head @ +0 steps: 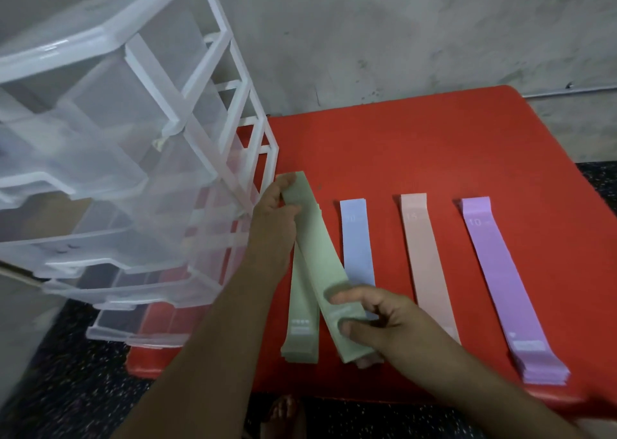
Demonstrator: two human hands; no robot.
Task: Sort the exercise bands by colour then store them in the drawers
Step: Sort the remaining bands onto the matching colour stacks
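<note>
A green exercise band (322, 261) stretches diagonally above the red table (434, 144). My left hand (275, 215) pinches its far end and my right hand (374, 325) grips its near end. Under it lies a pile of green bands (300, 325). To the right lie a blue pile (357, 245), a pink pile (425, 258) and a purple pile (500, 288), each in its own lengthwise strip. A clear plastic drawer unit (133, 158) with a white frame stands at the table's left; several of its drawers are pulled part way out.
A grey wall rises behind the table. Dark speckled floor shows at the left and below the table's front edge, where a bare foot (283, 415) is visible. The far half of the red table is bare.
</note>
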